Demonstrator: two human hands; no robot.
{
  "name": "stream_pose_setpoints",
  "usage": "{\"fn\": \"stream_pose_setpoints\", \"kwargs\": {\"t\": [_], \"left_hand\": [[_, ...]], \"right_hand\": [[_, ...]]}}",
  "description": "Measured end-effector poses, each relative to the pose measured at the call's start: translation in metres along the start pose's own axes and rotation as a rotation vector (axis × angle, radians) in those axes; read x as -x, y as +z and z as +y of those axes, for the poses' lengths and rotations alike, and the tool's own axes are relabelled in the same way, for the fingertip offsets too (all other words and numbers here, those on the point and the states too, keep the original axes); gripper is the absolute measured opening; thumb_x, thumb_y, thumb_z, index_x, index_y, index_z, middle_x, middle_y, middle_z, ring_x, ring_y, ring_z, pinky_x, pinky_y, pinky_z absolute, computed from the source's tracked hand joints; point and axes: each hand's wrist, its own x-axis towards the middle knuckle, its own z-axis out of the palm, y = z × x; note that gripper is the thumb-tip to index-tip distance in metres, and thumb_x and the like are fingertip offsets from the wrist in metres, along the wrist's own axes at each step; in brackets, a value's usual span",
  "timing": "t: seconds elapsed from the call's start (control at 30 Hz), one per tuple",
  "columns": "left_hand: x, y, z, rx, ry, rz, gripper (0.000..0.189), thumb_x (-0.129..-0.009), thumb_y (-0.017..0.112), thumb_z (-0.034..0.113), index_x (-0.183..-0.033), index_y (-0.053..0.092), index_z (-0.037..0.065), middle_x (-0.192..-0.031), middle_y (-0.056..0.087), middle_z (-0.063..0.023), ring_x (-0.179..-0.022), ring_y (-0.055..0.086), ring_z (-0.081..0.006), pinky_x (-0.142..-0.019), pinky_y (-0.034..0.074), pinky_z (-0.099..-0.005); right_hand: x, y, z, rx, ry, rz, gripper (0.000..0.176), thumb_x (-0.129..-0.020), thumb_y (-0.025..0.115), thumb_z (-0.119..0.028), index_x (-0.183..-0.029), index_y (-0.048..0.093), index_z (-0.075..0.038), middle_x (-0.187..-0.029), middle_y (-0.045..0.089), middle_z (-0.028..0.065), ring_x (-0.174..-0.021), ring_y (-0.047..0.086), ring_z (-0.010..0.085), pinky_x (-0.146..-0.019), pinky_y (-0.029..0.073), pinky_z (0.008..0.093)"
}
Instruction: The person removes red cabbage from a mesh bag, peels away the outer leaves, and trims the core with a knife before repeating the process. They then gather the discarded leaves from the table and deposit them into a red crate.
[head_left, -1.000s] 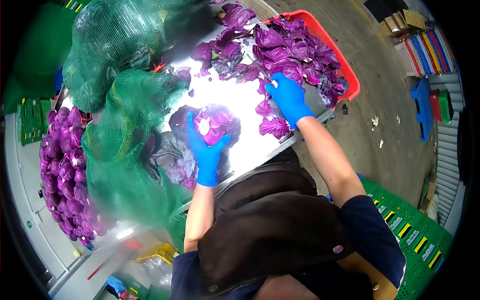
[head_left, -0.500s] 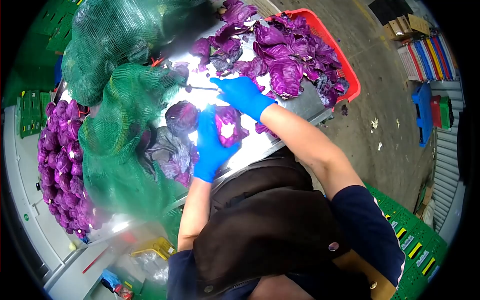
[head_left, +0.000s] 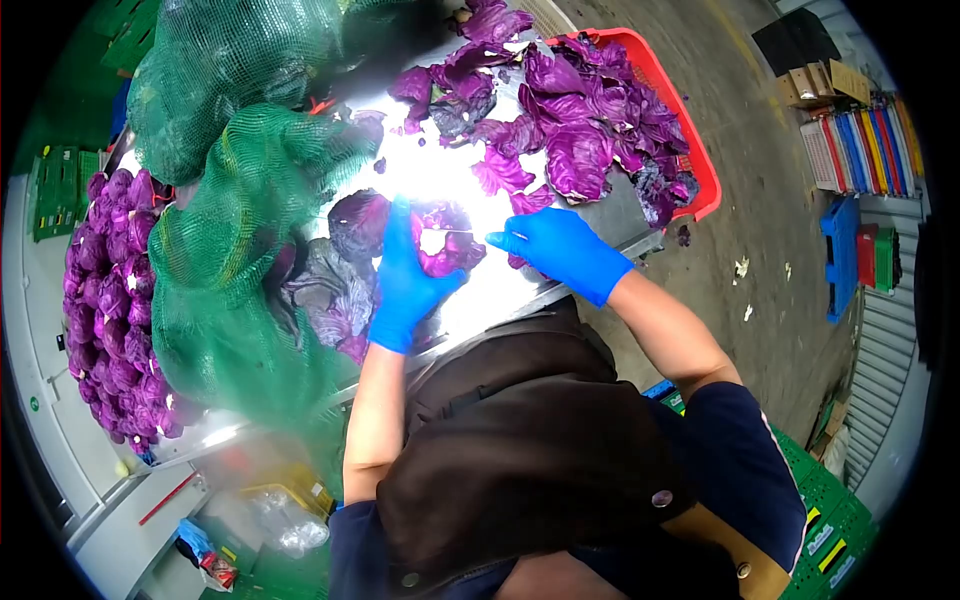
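My left hand (head_left: 405, 285), in a blue glove, is wrapped round the left side of a red cabbage (head_left: 437, 262) on the shiny metal table (head_left: 490, 300). A pale cut patch shows on the cabbage. In my right hand (head_left: 560, 252), also gloved in blue, is a knife (head_left: 462, 232); its thin blade points left and reaches the pale patch. How deep the blade goes cannot be made out. Just beyond my left hand lies a darker whole cabbage (head_left: 358, 225), with loose outer leaves (head_left: 335, 295) to the left.
A red crate (head_left: 700, 165) at the right is heaped with purple leaves (head_left: 580, 155). Green net sacks (head_left: 215, 250) cover the table's left side. Behind them stands a tall stack of red cabbages (head_left: 112, 300). Green crates (head_left: 820, 500) are at the lower right.
My right hand has come down and to the right, bringing the knife from above the table to the cabbage. My left hand keeps hold of the cabbage, its pale patch now turned further up.
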Motion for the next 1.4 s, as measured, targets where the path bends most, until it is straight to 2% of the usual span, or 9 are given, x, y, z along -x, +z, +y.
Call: {"fn": "stream_pose_setpoints", "kwargs": {"t": [0.33,0.53,0.63,0.67,0.8,0.9,1.1,1.2,1.4], "left_hand": [[0.000,-0.004,0.007,-0.149,0.043,-0.025,0.122,-0.050,0.088,0.024,-0.149,0.018,0.005,-0.147,0.033,-0.0195,-0.134,0.037,-0.0334,-0.109,0.036,-0.0412],[0.001,-0.005,0.007,-0.124,0.093,-0.030,0.120,-0.051,0.087,0.027,-0.149,0.021,0.005,-0.148,0.032,-0.0196,-0.135,0.035,-0.0351,-0.109,0.035,-0.0423],[0.008,0.002,0.003,-0.282,0.130,-0.005,0.119,-0.051,0.087,0.029,-0.148,0.023,0.005,-0.148,0.033,-0.0193,-0.134,0.037,-0.0357,-0.109,0.035,-0.0424],[0.006,0.004,0.004,-0.172,0.127,0.015,0.116,-0.052,0.086,0.029,-0.148,0.024,0.006,-0.147,0.033,-0.0199,-0.133,0.038,-0.0361,-0.109,0.035,-0.0429],[0.007,-0.008,0.007,-0.002,0.051,-0.059,0.117,-0.052,0.086,0.031,-0.147,0.025,0.003,-0.147,0.034,-0.0187,-0.135,0.037,-0.0326,-0.111,0.031,-0.0416],[0.009,-0.018,-0.005,0.311,0.015,-0.039,0.121,-0.049,0.087,0.038,-0.146,0.026,0.000,-0.146,0.036,-0.0168,-0.135,0.036,-0.0296,-0.113,0.029,-0.0411],[0.010,-0.042,0.023,0.691,0.004,0.062,0.123,-0.046,0.086,0.046,-0.145,0.029,0.000,-0.144,0.039,-0.0153,-0.134,0.037,-0.0285,-0.114,0.027,-0.0411],[0.007,-0.050,0.033,0.719,-0.006,0.029,0.124,-0.044,0.089,0.038,-0.145,0.029,0.000,-0.143,0.040,-0.0145,-0.132,0.040,-0.0276,-0.112,0.030,-0.0404],[0.005,-0.053,0.035,0.813,-0.052,-0.049,0.121,-0.042,0.090,0.030,-0.144,0.032,-0.002,-0.138,0.046,-0.0144,-0.127,0.045,-0.0266,-0.110,0.033,-0.0393]], "right_hand": [[0.013,-0.011,-0.002,-0.080,0.079,-0.095,0.043,-0.093,0.050,-0.047,-0.086,0.068,-0.009,-0.073,0.066,0.0132,-0.067,0.064,0.0283,-0.065,0.050,0.0397],[0.001,-0.005,0.012,0.310,-0.148,0.302,0.038,-0.094,0.052,-0.043,-0.091,0.068,-0.008,-0.075,0.065,0.0140,-0.069,0.064,0.0302,-0.064,0.050,0.0394],[-0.010,-0.014,0.006,-0.288,0.111,0.295,0.030,-0.092,0.056,-0.037,-0.094,0.067,-0.009,-0.076,0.064,0.0142,-0.071,0.064,0.0330,-0.063,0.050,0.0405],[-0.015,-0.010,0.007,-0.039,-0.043,0.267,0.033,-0.090,0.060,-0.038,-0.101,0.066,-0.008,-0.084,0.066,0.0145,-0.073,0.066,0.0309,-0.066,0.051,0.0393],[-0.075,0.042,0.013,-0.598,-0.089,0.414,0.051,-0.086,0.068,-0.042,-0.120,0.061,-0.006,-0.102,0.068,0.0060,-0.074,0.063,0.0203,-0.064,0.050,0.0379],[-0.090,0.021,0.021,-0.937,0.245,-0.059,0.055,-0.087,0.067,-0.043,-0.127,0.058,-0.007,-0.105,0.065,0.0037,-0.075,0.057,0.0105,-0.061,0.048,0.0277],[-0.053,-0.007,-0.023,-0.819,-0.274,0.039,0.049,-0.088,0.066,-0.036,-0.128,0.058,-0.008,-0.117,0.065,0.0096,-0.101,0.061,0.0168,-0.088,0.050,0.0333],[-0.046,-0.030,-0.052,-0.653,-0.402,0.140,0.043,-0.085,0.070,-0.019,-0.127,0.061,-0.014,-0.100,0.063,0.0001,-0.077,0.053,0.0069,-0.069,0.047,0.0259],[-0.052,-0.043,-0.048,-0.273,-0.503,0.040,0.043,-0.080,0.072,-0.031,-0.122,0.064,-0.021,-0.085,0.062,0.0065,-0.072,0.060,0.0218,-0.067,0.048,0.0328]]}}
